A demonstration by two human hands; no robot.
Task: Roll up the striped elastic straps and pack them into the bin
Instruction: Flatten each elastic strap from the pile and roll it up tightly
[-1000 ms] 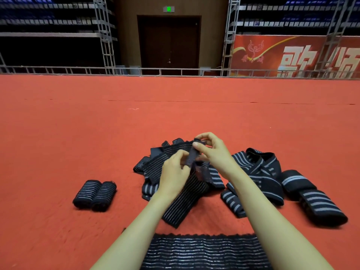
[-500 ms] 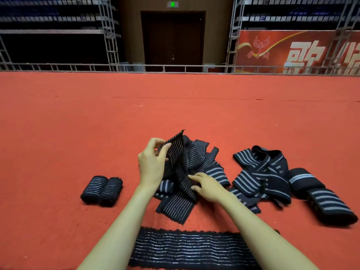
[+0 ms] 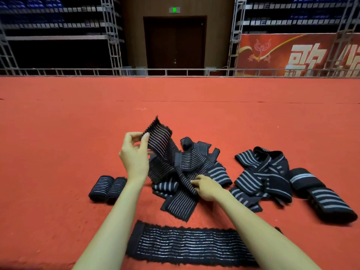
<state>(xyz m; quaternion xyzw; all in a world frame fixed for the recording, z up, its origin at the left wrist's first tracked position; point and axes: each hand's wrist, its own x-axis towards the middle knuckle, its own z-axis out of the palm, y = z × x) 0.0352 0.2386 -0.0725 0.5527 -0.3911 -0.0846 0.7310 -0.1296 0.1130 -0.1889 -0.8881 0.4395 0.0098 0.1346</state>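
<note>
Farthest left of the fingers, two rolled black straps with thin white stripes (image 3: 108, 189) lie side by side and touching on the red carpeted floor (image 3: 58, 133), just beside the left wrist. The left hand (image 3: 134, 154) is raised off the floor, thumb and fingertips (image 3: 145, 135) closed in a pinch on the frayed upper end of a black elastic strap with thin white stripes (image 3: 159, 141). That end stands tilted above the fingers. The rest runs down to the right into a loose heap of unrolled striped straps (image 3: 196, 158) lying on the floor between the two hands. The right hand (image 3: 208, 189) is low at the near edge of that heap, fingers curled and gripping what looks like the lower run of the same strap, whose tail lies flat just below those fingers. Nearer than both hands, under the forearms, one wide black strap with faint white stripes (image 3: 191, 245) is spread flat and crosswise. Right of the right-hand fingers, apart from the first heap, sits a tangle of black straps with broader grey stripes (image 3: 261, 178). Just beside it, farthest right, are two folded broad-striped bundles (image 3: 321, 197). Well beyond the fingers stand a metal rail (image 3: 175, 72), a dark double door (image 3: 175, 41) and a red banner (image 3: 292, 53).
</note>
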